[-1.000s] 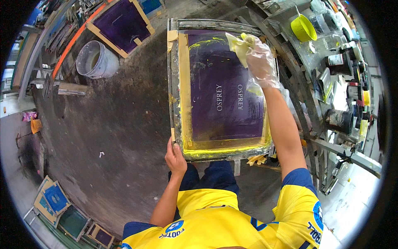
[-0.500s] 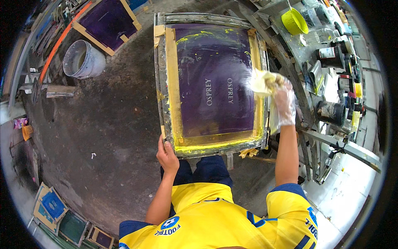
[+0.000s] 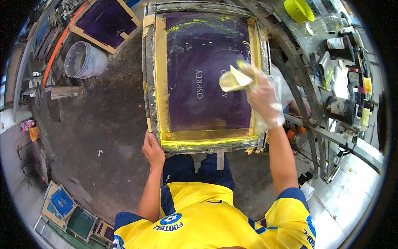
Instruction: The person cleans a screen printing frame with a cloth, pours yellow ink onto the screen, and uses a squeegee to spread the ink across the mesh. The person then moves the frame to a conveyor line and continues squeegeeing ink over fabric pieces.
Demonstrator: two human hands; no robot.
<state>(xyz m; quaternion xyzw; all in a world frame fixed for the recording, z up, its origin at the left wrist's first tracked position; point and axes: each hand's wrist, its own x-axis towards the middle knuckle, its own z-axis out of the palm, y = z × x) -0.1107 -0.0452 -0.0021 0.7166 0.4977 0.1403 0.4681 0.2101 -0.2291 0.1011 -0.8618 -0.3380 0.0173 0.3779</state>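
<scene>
A screen-printing frame point(image 3: 161, 83) stands in front of me, its purple mesh point(image 3: 182, 110) carrying pale lettering. Yellow ink is smeared along the near border and in streaks at the far end. My left hand point(image 3: 154, 150) is closed on the frame's near left corner, thumb on top. Over the right part of the mesh, my right hand point(image 3: 265, 101) wears a clear plastic glove and grips a crumpled pale yellow rag point(image 3: 233, 81). The rag covers part of the right-hand lettering; whether it presses on the mesh I cannot tell.
A whitish bucket point(image 3: 96, 64) and another purple screen point(image 3: 103, 23) stand at the far left. To the right, a bench holds a lime tub point(image 3: 299, 10) and dark jars point(image 3: 340, 110). A metal rail point(image 3: 360, 155) runs below it. Smaller screens point(image 3: 82, 222) lean at the lower left.
My right hand has moved left with the rag, from the frame's right border onto the mesh. The frame and my left hand sit a little farther left and higher in view.
</scene>
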